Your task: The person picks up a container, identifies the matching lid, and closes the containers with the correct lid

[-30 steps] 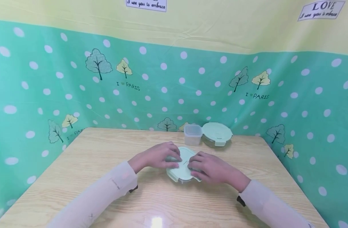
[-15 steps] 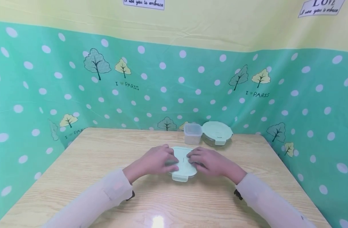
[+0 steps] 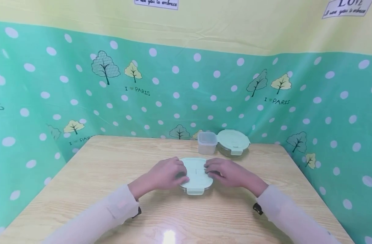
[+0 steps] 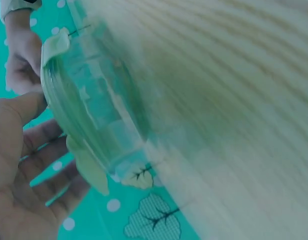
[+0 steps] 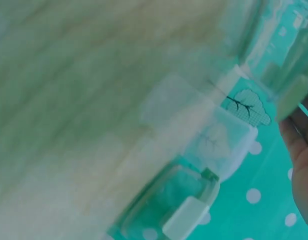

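Observation:
A glass food container with a pale green snap lid (image 3: 195,169) stands at the middle of the table, one latch flap (image 3: 195,191) facing the front. My left hand (image 3: 169,173) is at its left edge. In the left wrist view the thumb touches the lid rim (image 4: 56,95), and the spread fingers (image 4: 41,135) extend past a side flap (image 4: 89,167) that sticks outward. Across from it, my right hand (image 3: 227,173) has its fingertips at the lid's right edge. The right wrist view has these fingers (image 5: 296,132) against a flap (image 5: 294,97); the thumb is hidden there.
Behind the container stand a small clear plastic box (image 3: 207,143) and a round glass container with a green lid (image 3: 233,139), side by side near the back edge of the wooden table (image 3: 112,152). A patterned green curtain (image 3: 161,81) hangs behind and at both sides.
The container has turned counterclockwise, its flap swinging from the front left to the front. Both hands have moved outward from the lid's middle to its edges.

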`<state>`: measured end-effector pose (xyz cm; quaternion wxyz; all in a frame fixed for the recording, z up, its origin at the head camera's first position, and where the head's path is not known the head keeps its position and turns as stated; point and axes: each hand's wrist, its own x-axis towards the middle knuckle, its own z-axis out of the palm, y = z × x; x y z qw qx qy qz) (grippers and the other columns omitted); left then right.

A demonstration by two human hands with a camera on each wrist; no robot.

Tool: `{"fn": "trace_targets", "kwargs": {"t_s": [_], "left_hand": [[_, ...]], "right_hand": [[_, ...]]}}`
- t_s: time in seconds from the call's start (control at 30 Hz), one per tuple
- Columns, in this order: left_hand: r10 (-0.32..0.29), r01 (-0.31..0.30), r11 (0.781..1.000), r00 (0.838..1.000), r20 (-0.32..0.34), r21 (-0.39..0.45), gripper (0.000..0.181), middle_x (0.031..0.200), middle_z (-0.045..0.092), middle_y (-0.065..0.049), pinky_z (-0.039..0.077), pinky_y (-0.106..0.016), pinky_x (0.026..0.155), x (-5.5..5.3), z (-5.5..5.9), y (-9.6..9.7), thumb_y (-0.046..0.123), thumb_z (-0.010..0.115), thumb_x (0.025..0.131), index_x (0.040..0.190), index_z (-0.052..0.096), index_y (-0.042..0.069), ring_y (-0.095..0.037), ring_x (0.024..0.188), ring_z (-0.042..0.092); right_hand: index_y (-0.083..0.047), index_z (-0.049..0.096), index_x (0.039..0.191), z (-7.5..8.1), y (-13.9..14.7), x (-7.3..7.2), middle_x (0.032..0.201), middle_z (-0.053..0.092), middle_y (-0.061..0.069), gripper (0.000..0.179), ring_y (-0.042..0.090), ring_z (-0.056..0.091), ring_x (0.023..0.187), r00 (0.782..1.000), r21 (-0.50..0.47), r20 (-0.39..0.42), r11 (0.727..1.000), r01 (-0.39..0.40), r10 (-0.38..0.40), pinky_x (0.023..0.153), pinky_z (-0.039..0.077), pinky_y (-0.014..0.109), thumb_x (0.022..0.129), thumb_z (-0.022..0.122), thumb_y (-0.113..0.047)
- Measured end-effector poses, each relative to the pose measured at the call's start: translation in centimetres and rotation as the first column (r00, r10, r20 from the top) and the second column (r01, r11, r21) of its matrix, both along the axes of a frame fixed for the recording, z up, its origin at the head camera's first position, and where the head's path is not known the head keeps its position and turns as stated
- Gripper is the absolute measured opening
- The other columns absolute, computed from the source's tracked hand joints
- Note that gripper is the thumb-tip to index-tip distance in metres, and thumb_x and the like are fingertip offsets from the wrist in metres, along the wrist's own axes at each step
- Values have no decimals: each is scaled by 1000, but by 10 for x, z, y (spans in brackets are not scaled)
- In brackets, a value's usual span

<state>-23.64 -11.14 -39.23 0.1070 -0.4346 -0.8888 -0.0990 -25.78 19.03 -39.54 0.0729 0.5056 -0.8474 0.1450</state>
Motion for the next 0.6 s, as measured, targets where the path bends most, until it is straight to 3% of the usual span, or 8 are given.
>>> {"fn": "trace_targets", "kwargs": {"t_s": [0.13, 0.3, 0.43, 0.6], "left_hand": [[-50, 52, 999, 992, 114, -14, 13, 103, 72, 4, 57, -29, 88, -6, 6, -11, 11, 66, 99, 104, 78, 15, -13, 99, 64], [-110, 136, 987, 961, 255, -86, 52, 123, 70, -3, 52, -30, 104, -12, 15, -21, -22, 60, 84, 123, 74, 9, -19, 119, 63], [-150, 192, 972, 950, 272, -138, 55, 126, 69, -3, 50, -30, 106, -17, 21, -23, -23, 59, 84, 126, 73, 10, -20, 122, 61], [-148, 198, 967, 949, 278, -162, 50, 126, 69, 0, 50, -27, 105, -21, 25, -23, -18, 70, 84, 124, 75, 13, -18, 123, 61]], "right_hand": [[-8, 73, 123, 7, 7, 0, 133, 68, 10, 34, 28, 60, 129, 999, 53, 33, 999, -14, 12, 108, 50, 44, 93, 65, 6], [-6, 71, 128, 15, 9, -2, 134, 67, 11, 42, 27, 60, 129, 998, 130, 51, 990, -50, 44, 108, 50, 43, 91, 63, 10], [-5, 70, 129, 22, 5, -1, 134, 67, 11, 43, 28, 60, 129, 997, 182, 63, 982, -53, 43, 108, 49, 43, 91, 61, 11], [-8, 71, 129, 26, 3, -1, 134, 67, 10, 47, 27, 60, 130, 998, 240, 64, 970, -42, 27, 109, 49, 43, 87, 65, 13]]}}
